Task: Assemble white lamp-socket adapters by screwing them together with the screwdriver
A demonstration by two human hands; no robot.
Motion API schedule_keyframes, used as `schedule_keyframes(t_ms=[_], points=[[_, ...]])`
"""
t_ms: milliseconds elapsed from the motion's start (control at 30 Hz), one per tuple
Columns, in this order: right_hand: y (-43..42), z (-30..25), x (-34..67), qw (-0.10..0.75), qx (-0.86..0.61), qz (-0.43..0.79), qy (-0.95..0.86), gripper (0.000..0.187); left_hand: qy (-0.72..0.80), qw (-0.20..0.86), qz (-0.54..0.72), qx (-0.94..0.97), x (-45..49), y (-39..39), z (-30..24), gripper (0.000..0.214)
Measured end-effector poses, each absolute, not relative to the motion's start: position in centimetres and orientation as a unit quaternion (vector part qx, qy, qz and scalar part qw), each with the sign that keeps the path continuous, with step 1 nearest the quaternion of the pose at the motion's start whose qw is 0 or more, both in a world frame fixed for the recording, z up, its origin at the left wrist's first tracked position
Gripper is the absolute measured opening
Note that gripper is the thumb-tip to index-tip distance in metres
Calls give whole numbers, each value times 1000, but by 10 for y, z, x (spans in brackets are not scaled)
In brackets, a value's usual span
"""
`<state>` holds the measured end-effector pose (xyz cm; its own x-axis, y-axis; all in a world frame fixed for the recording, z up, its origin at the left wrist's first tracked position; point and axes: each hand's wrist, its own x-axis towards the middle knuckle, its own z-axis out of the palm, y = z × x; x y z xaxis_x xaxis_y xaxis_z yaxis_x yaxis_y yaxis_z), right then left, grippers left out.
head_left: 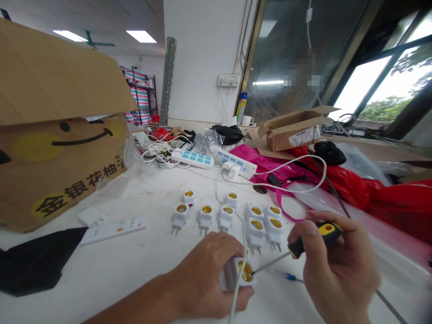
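My left hand (209, 274) is wrapped round a white plug-in lamp socket (231, 274), its brass-coloured opening turned to the right. In my right hand (340, 270) is a screwdriver (315, 238) with a black and yellow handle. The screwdriver's tip reaches into the opening of the held socket. A white cable passes in front of that socket. Just beyond my hands, several more lamp sockets (227, 216) stand in loose groups on the white table (148, 265), their metal pins pointing toward me. A blue-tipped thin tool (290, 276) lies between my hands.
A big cardboard box (60, 166) fills the left, with a white remote control (113, 230) and black cloth (37, 263) before it. Power strips (194, 158) and tangled cables lie at the back. Red plastic (394, 202) and a small open carton (293, 130) are on the right.
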<state>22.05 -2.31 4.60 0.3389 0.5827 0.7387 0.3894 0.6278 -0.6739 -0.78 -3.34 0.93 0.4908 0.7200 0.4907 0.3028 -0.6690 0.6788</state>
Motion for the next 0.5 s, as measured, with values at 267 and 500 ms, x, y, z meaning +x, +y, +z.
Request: schedule_keyframes(t_ms=[267,500], points=[[-31,45,226,691,-368,-29,-621,28,295,248,407,828,-6,-34,8,45],[-39,40,231,642,-356,-17,-679,35,284,226,416,834,-6,-35,8,45]])
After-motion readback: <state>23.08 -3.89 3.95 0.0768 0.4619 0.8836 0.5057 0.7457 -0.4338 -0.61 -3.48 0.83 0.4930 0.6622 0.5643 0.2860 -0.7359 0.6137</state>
